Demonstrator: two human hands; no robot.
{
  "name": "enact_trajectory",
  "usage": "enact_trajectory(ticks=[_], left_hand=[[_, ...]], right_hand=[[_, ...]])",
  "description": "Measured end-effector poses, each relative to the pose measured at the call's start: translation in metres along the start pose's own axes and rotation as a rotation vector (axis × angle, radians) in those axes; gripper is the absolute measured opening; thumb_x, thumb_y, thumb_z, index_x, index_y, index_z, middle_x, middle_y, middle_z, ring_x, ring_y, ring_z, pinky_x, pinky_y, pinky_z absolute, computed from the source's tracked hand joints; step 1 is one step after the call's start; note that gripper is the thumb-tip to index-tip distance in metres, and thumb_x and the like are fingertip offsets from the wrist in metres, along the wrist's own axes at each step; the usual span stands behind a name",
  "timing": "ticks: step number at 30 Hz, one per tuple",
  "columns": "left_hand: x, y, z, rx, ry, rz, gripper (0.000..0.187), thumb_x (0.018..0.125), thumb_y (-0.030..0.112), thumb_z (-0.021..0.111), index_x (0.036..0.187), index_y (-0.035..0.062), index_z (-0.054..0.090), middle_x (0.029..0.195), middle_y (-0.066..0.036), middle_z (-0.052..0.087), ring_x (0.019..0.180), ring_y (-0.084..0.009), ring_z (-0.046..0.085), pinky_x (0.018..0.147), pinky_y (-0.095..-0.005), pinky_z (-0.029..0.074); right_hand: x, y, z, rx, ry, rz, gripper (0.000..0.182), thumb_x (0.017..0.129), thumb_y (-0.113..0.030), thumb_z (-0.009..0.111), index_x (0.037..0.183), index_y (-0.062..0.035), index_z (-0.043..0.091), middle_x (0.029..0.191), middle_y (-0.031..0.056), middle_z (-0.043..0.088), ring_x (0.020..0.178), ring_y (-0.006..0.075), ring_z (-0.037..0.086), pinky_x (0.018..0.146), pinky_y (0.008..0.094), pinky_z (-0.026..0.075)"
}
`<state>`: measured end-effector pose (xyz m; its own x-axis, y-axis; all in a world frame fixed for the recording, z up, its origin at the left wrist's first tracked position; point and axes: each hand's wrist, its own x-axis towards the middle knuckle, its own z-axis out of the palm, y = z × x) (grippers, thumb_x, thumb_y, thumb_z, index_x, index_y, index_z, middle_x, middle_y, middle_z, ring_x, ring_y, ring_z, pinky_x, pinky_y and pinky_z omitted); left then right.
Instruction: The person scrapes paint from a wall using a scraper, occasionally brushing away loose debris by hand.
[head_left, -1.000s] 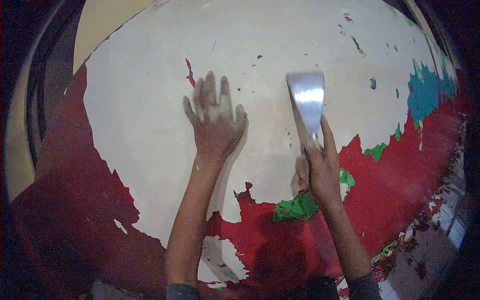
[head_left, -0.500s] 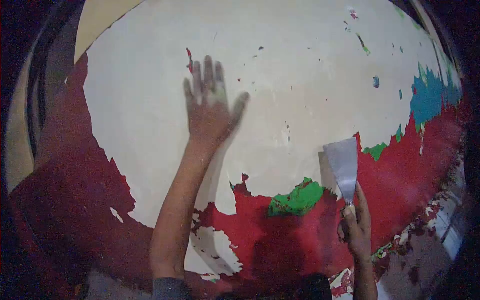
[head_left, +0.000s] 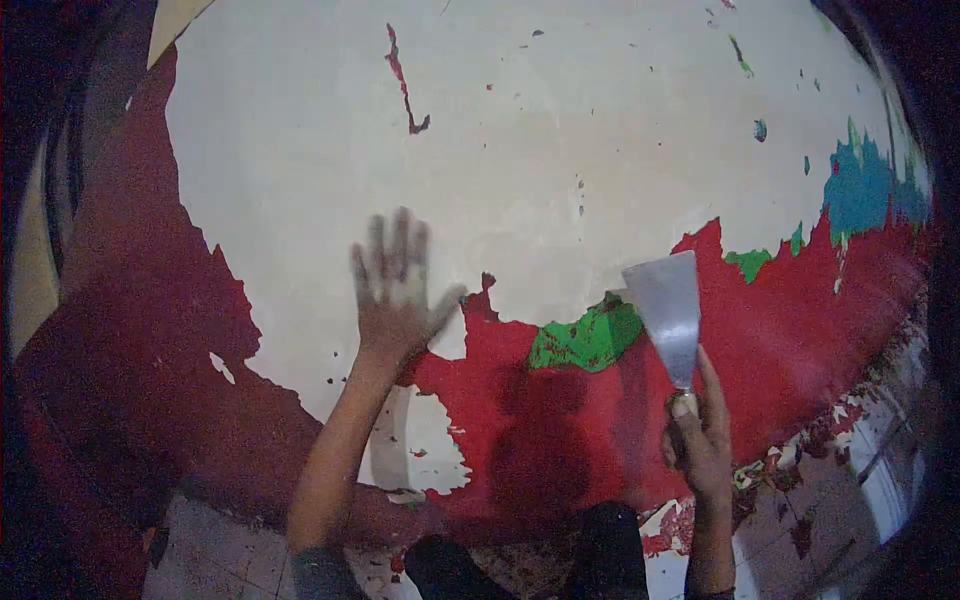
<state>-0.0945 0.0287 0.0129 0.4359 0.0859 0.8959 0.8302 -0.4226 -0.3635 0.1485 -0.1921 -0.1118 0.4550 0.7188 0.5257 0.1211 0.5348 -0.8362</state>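
Note:
My left hand [head_left: 392,300] lies palm down with fingers spread on the pale bare area of the wall [head_left: 560,130], just left of a ragged tip of red paint. Nothing is held in it. My right hand [head_left: 702,430] is wrapped round the handle of a scraper [head_left: 672,315], whose wide metal blade points up. The blade is over the border between the pale surface and the red paint [head_left: 760,350], right beside a green patch [head_left: 590,338]. Whether the blade edge touches the surface cannot be told.
Darker red paint [head_left: 140,350] covers the left side. A blue patch [head_left: 858,190] is at the right. Paint flakes [head_left: 790,460] lie on the tiled floor [head_left: 215,545] along the bottom. My knees show at the bottom middle.
My left hand has slid down the pale surface, uncovering a thin dark red streak above it. The scraper has shifted slightly left, still in my right hand. The view has tilted downward.

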Motion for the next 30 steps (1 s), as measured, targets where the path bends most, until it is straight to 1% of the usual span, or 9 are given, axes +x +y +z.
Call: enact_trajectory(ticks=[3, 5, 10, 15, 17, 20, 24, 28, 30], left_hand=[[-0.024, 0.036, 0.011, -0.143, 0.007, 0.009, 0.065, 0.074, 0.044, 0.06, 0.121, 0.0018, 0.046, 0.139, -0.017, 0.031, 0.13, -0.0389, 0.022, 0.104, -0.0556, 0.015], [-0.051, 0.076, 0.019, -0.365, -0.327, 0.247, 0.059, 0.078, 0.04, 0.056, 0.121, 0.0008, 0.046, 0.137, -0.017, 0.033, 0.13, -0.0363, 0.025, 0.105, -0.0534, 0.017], [-0.144, 0.137, 0.069, -0.458, -0.331, 0.988, 0.044, 0.083, 0.022, 0.043, 0.123, 0.004, 0.046, 0.136, -0.014, 0.036, 0.129, -0.0276, 0.029, 0.108, -0.046, 0.018], [-0.097, 0.085, 0.058, -0.098, -0.135, 0.968, 0.05, 0.084, 0.029, 0.044, 0.129, 0.0081, 0.042, 0.141, -0.008, 0.032, 0.132, -0.0226, 0.025, 0.106, -0.05, 0.019], [-0.051, 0.052, 0.039, -0.408, -0.469, 0.699, 0.058, 0.082, 0.04, 0.048, 0.131, 0.0101, 0.04, 0.143, -0.007, 0.028, 0.133, -0.0254, 0.021, 0.105, -0.0524, 0.018], [-0.02, 0.053, 0.0, -0.091, -0.216, 0.297, 0.062, 0.08, 0.045, 0.051, 0.129, 0.0097, 0.042, 0.142, -0.007, 0.028, 0.132, -0.0273, 0.023, 0.105, -0.0526, 0.018], [-0.119, 0.097, 0.051, -0.079, -0.464, 0.85, 0.054, 0.082, 0.038, 0.047, 0.127, 0.0081, 0.044, 0.137, -0.013, 0.036, 0.129, -0.0289, 0.029, 0.105, -0.052, 0.018], [-0.146, 0.117, 0.058, -0.327, -0.373, 1.104, 0.038, 0.084, 0.025, 0.045, 0.117, 0.009, 0.053, 0.133, -0.011, 0.042, 0.128, -0.0264, 0.032, 0.104, -0.0474, 0.025], [-0.124, 0.103, 0.05, -0.318, -0.305, 0.938, 0.034, 0.081, 0.024, 0.05, 0.112, 0.0104, 0.058, 0.13, -0.008, 0.045, 0.124, -0.0243, 0.036, 0.1, -0.0437, 0.03]], right_hand=[[-0.005, -0.005, 0.018, 0.066, -0.029, 0.071, 0.06, 0.088, -0.013, 0.047, 0.141, -0.0126, 0.018, 0.066, -0.0006, 0.046, 0.044, 0.0055, 0.04, 0.038, 0.0204, 0.035], [-0.01, 0.004, 0.018, 0.073, -0.004, 0.09, 0.06, 0.089, -0.012, 0.047, 0.141, -0.0125, 0.017, 0.065, -0.0006, 0.046, 0.044, 0.0053, 0.039, 0.037, 0.0206, 0.034], [-0.019, 0.008, 0.001, -0.018, 0.075, 0.081, 0.058, 0.089, -0.012, 0.046, 0.14, -0.0111, 0.02, 0.066, -0.0007, 0.045, 0.044, 0.0053, 0.039, 0.038, 0.0204, 0.034], [-0.019, 0.008, -0.013, -0.064, 0.155, 0.079, 0.057, 0.088, -0.012, 0.047, 0.14, -0.0105, 0.022, 0.067, -0.0003, 0.046, 0.043, 0.005, 0.038, 0.038, 0.0208, 0.034], [-0.017, 0.013, -0.013, -0.021, 0.137, 0.101, 0.057, 0.088, -0.012, 0.048, 0.14, -0.0106, 0.022, 0.068, -0.0003, 0.046, 0.044, 0.0051, 0.039, 0.039, 0.0207, 0.034], [-0.016, 0.028, -0.009, -0.007, 0.135, 0.115, 0.057, 0.088, -0.013, 0.048, 0.14, -0.0105, 0.023, 0.068, -0.0006, 0.046, 0.046, 0.0051, 0.04, 0.04, 0.0204, 0.034], [-0.022, 0.035, -0.007, -0.029, 0.088, 0.092, 0.058, 0.088, -0.014, 0.05, 0.139, -0.01, 0.024, 0.072, -0.0011, 0.048, 0.053, 0.0051, 0.042, 0.046, 0.0199, 0.035], [-0.019, 0.036, -0.011, -0.063, 0.068, 0.076, 0.059, 0.087, -0.012, 0.05, 0.139, -0.0093, 0.023, 0.08, 0.0, 0.05, 0.063, 0.0058, 0.043, 0.055, 0.0199, 0.037], [-0.009, 0.047, -0.011, -0.132, 0.054, 0.011, 0.06, 0.086, -0.012, 0.05, 0.14, -0.0091, 0.022, 0.083, 0.0009, 0.05, 0.062, 0.006, 0.043, 0.054, 0.0196, 0.038]])
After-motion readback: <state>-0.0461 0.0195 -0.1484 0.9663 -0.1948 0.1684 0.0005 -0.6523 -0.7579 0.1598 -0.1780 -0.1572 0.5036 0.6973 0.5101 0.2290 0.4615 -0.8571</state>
